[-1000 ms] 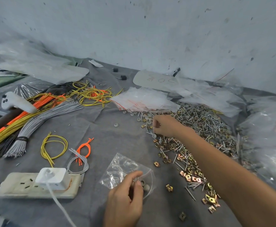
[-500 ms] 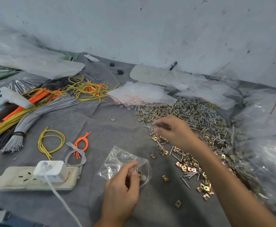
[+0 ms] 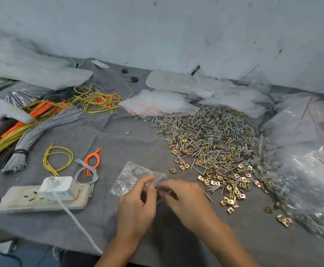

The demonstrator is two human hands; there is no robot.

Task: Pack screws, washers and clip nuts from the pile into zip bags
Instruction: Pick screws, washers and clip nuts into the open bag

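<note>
The step in hand looks like loading. Both hands meet at the mouth of a clear zip bag, which lies on the cloth just off the near left edge of the pile of screws, washers and brass-coloured clip nuts. The left hand pinches the bag's open edge between thumb and curled fingers, lifting the mouth. The right hand has its fingertips bunched at the same opening; blur hides whether they clamp a part or hold nothing. A dark washer shows between the two hands, at or just inside the mouth.

The next move probably calls for the right hand to reach out to the pile for another small piece. That takes a fine pinch, while the left hand holds the mouth open.

A creased grey cloth covers the work surface. A stack of empty bags lies at the pile's far left edge, and larger plastic bags crowd its right side. Well left of the pile are wire bundles and a power strip with a white charger plugged in. Behind the pile rises a scuffed pale wall.
</note>
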